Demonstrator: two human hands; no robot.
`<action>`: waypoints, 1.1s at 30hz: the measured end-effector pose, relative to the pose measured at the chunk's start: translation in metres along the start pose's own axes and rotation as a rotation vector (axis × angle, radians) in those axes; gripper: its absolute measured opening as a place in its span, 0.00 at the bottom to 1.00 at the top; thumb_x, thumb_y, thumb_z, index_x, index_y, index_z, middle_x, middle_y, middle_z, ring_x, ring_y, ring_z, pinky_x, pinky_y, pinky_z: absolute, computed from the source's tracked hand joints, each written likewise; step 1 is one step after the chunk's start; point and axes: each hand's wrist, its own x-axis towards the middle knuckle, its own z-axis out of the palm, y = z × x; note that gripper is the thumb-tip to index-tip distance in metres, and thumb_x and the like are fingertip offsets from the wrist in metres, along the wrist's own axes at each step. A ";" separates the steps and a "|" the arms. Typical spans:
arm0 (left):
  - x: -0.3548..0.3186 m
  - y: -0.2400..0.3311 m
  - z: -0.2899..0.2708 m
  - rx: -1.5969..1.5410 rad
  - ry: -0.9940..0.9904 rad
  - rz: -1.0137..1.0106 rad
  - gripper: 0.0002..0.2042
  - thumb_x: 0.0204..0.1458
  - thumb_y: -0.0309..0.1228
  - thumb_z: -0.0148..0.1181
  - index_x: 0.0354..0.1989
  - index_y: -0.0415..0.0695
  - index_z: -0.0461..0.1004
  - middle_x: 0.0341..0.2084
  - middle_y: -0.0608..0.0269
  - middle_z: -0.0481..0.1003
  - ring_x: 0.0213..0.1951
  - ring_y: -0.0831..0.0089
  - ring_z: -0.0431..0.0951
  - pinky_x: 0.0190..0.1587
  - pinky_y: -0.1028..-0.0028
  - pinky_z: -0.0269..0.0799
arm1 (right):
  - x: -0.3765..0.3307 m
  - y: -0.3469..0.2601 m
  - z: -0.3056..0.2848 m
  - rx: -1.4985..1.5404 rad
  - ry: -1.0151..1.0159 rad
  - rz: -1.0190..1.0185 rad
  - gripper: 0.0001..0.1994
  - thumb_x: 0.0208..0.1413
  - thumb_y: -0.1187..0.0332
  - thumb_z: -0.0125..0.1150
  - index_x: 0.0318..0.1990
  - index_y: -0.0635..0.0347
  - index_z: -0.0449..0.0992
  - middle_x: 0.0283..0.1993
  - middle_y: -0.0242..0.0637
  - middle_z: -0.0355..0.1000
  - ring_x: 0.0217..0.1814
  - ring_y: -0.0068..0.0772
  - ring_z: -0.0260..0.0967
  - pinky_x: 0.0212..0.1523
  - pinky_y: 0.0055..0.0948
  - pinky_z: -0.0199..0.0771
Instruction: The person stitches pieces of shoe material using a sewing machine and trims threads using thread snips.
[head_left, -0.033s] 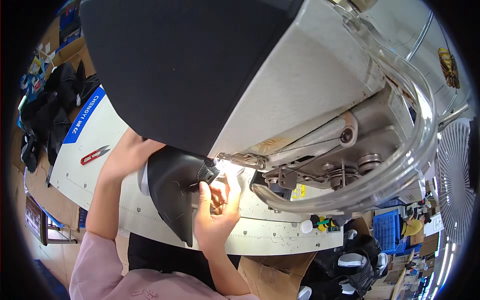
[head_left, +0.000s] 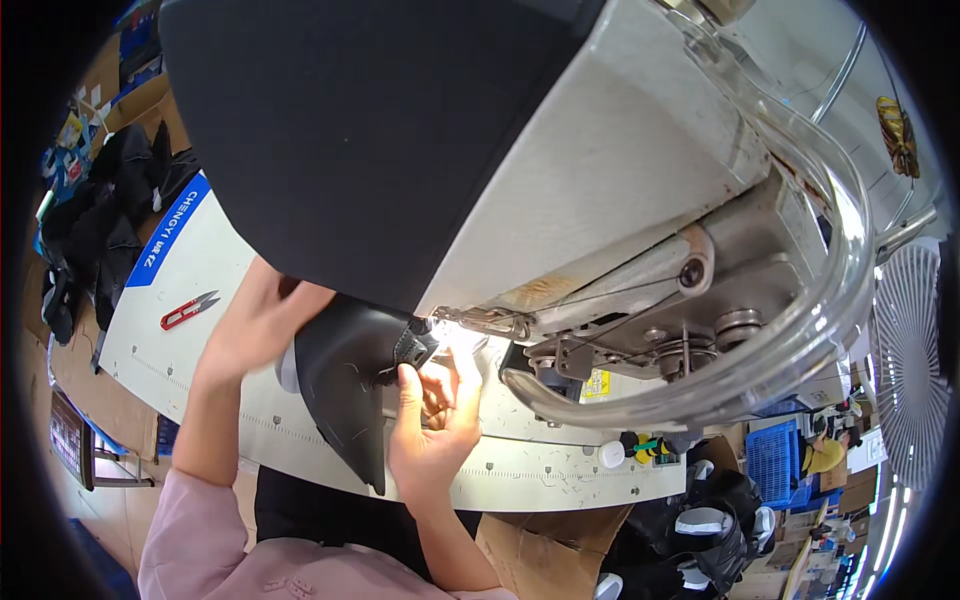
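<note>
A sewing machine [head_left: 590, 190] fills the upper middle, its lamp glaring over the needle area. Under it lies a curved black leather-like piece [head_left: 345, 370], shaped like a shoe upper, with a stitched tab [head_left: 412, 345] close to the lit spot. My right hand [head_left: 435, 415] pinches the edge near that tab, thumb up, index finger reaching into the glare and the other fingers curled. My left hand [head_left: 255, 325] is at the piece's left side, smeared by motion. The machine's black cover and the piece hide its fingertips.
Red-handled thread snips [head_left: 190, 311] lie on the white table [head_left: 270, 425] at the left. Black pieces [head_left: 110, 220] are heaped beyond it. A clear curved tube guard [head_left: 840, 290] stands on the right, with more black-and-white pieces [head_left: 705, 525] below. Small spools [head_left: 630, 447] sit near the table's right edge.
My left hand has shifted slightly, its wrist a little lower. My right hand and the black piece look the same.
</note>
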 end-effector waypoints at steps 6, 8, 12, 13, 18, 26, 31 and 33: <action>-0.011 -0.006 0.010 0.008 0.092 0.209 0.15 0.55 0.26 0.57 0.49 0.34 0.68 0.40 0.61 0.72 0.43 0.74 0.70 0.49 0.74 0.64 | 0.002 0.004 0.003 -0.048 0.061 -0.047 0.21 0.55 0.80 0.61 0.56 0.67 0.64 0.34 0.35 0.73 0.33 0.15 0.69 0.33 0.12 0.67; -0.003 -0.008 0.006 0.008 0.061 0.206 0.13 0.55 0.24 0.57 0.48 0.34 0.69 0.39 0.62 0.72 0.43 0.75 0.70 0.48 0.74 0.65 | 0.004 0.002 0.004 -0.040 0.039 -0.137 0.21 0.54 0.81 0.61 0.55 0.67 0.64 0.33 0.34 0.72 0.33 0.15 0.69 0.33 0.12 0.67; 0.002 -0.003 0.005 0.019 0.043 0.211 0.11 0.55 0.23 0.56 0.46 0.35 0.71 0.38 0.64 0.72 0.42 0.76 0.69 0.46 0.75 0.65 | 0.006 -0.006 0.007 0.314 0.080 0.080 0.19 0.53 0.82 0.61 0.52 0.67 0.65 0.31 0.33 0.72 0.31 0.13 0.67 0.31 0.12 0.65; 0.004 -0.001 0.003 0.012 0.029 0.218 0.10 0.54 0.22 0.55 0.45 0.36 0.71 0.38 0.64 0.72 0.41 0.76 0.70 0.45 0.76 0.65 | 0.006 -0.008 0.008 0.308 0.084 0.071 0.18 0.53 0.82 0.62 0.50 0.67 0.65 0.31 0.33 0.71 0.30 0.13 0.67 0.30 0.12 0.65; 0.020 -0.022 -0.015 0.017 -0.064 0.137 0.10 0.48 0.19 0.57 0.40 0.34 0.76 0.35 0.59 0.76 0.38 0.74 0.73 0.41 0.75 0.68 | 0.008 -0.013 0.017 0.242 0.123 0.059 0.16 0.53 0.81 0.62 0.47 0.67 0.64 0.29 0.35 0.72 0.30 0.14 0.68 0.29 0.12 0.65; 0.058 -0.054 -0.030 0.065 -0.014 0.069 0.12 0.46 0.23 0.60 0.40 0.32 0.76 0.37 0.53 0.77 0.40 0.64 0.76 0.44 0.69 0.70 | 0.005 -0.008 0.018 0.272 0.103 0.054 0.16 0.54 0.80 0.62 0.46 0.69 0.63 0.30 0.38 0.74 0.31 0.19 0.72 0.33 0.16 0.70; 0.038 -0.052 -0.020 0.283 0.136 0.163 0.14 0.46 0.25 0.61 0.41 0.32 0.75 0.38 0.52 0.77 0.41 0.64 0.76 0.46 0.68 0.70 | 0.006 -0.005 0.019 0.144 0.132 0.050 0.15 0.54 0.80 0.62 0.47 0.72 0.65 0.31 0.39 0.74 0.33 0.21 0.74 0.36 0.17 0.72; 0.031 -0.047 -0.018 0.279 0.176 0.231 0.14 0.46 0.25 0.61 0.41 0.32 0.75 0.38 0.52 0.77 0.42 0.64 0.75 0.46 0.67 0.70 | 0.005 -0.004 0.017 0.139 0.117 0.027 0.15 0.54 0.80 0.62 0.47 0.74 0.66 0.31 0.39 0.75 0.33 0.21 0.74 0.36 0.18 0.72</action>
